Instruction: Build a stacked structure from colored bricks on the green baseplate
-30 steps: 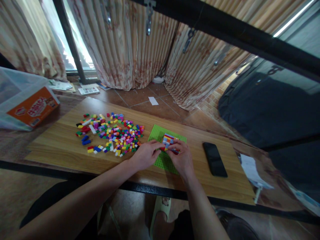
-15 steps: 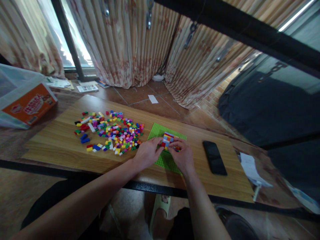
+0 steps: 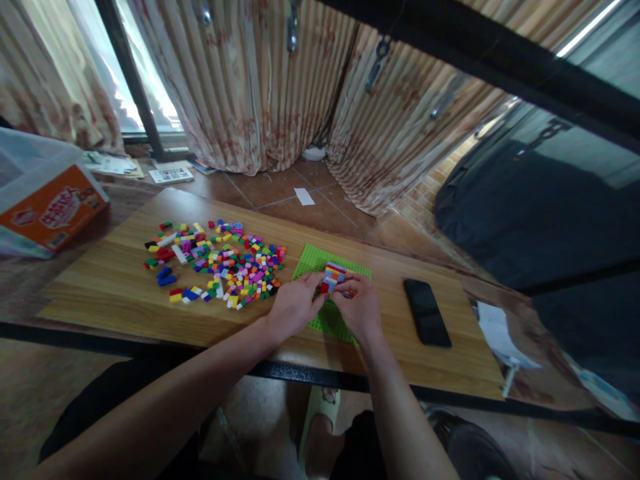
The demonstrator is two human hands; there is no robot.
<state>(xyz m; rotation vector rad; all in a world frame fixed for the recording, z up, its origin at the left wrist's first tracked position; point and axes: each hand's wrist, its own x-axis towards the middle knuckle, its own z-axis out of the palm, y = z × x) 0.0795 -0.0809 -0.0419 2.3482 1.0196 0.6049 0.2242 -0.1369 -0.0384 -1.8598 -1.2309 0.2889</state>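
Note:
A bright green studded baseplate (image 3: 334, 323) lies on the wooden table. On it stands a small block of stacked toy bricks (image 3: 332, 274) in red, yellow, white, blue and orange. My left hand (image 3: 296, 304) grips the left side of this stack, thumb and fingers closed on it. From the right, my right hand (image 3: 359, 308) has its fingers curled against the stack, with the fingertips pinched at its front and right side. A few coloured bricks show under the right fingers. Whether a separate brick sits in that pinch is hidden.
Many loose toy bricks (image 3: 243, 270) are spread left of the baseplate. A black phone (image 3: 427, 312) lies to the right on the wooden table (image 3: 125, 293). A clear plastic box with an orange label (image 3: 60, 210) stands at far left. Papers (image 3: 503, 333) lie beyond the right end.
My fingers stay on the brick stack, with the right hand shifted slightly. The whole view has moved a little; the bricks, baseplate and phone lie as before.

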